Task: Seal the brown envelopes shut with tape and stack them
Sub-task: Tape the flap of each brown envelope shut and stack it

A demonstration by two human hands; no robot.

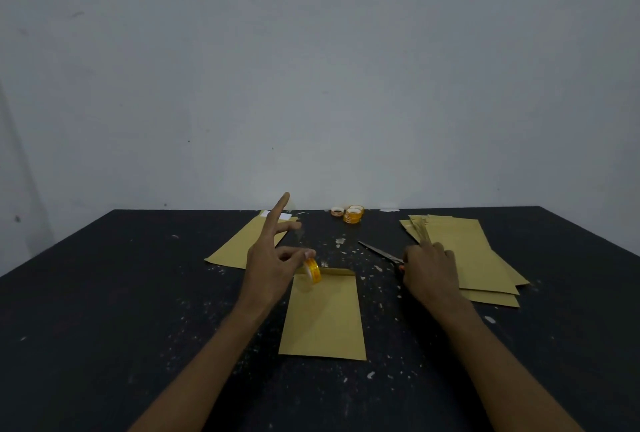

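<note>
Envelope: the envelope (323, 320) lies flat at the table's (104, 293) 6 o'clock, flap end toward 12.
Left hand: my left hand (273, 258) pinches the roll (312, 270) just above the flap, forefinger raised.
Right hand: my right hand (429, 272) curls over the scissors' (379, 251) handles at 3 o'clock.
Handling: I judge the paper light, thin and quick to slide. It is best pressed flat near the flap and lifted by an edge.
Pile: the pile (478, 258) waits at 2 o'clock.
</note>
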